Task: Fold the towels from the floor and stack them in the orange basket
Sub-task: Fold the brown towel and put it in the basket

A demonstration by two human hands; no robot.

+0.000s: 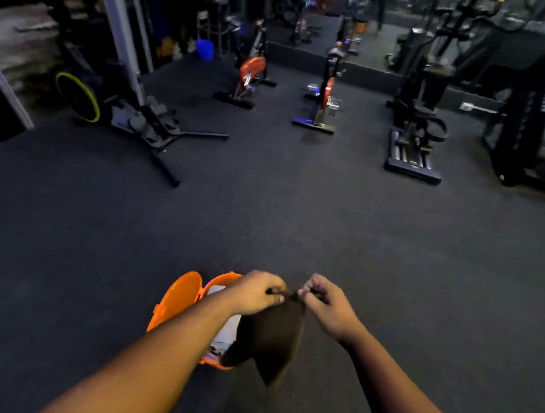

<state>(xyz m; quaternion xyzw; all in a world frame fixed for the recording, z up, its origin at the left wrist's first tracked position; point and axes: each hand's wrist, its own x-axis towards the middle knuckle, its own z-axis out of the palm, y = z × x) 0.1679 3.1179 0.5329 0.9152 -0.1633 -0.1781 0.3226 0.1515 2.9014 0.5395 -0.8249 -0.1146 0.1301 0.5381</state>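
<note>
A dark brown towel (270,336) hangs in the air in front of me, held by its top edge. My left hand (256,293) pinches the top edge on the left, and my right hand (324,306) pinches it right beside, the two hands nearly touching. Below and left of the towel stands the orange basket (175,300) on the dark floor, its lid or flap tipped open to the left. A white towel (227,328) lies inside the basket, partly hidden by my left forearm and the hanging towel.
Dark rubber gym floor (296,225) stretches ahead. Exercise bikes (250,74) with orange wheels stand at the far middle, an elliptical machine (415,127) to the right, a rack (532,124) at far right, and a stand with long black legs (158,128) at left.
</note>
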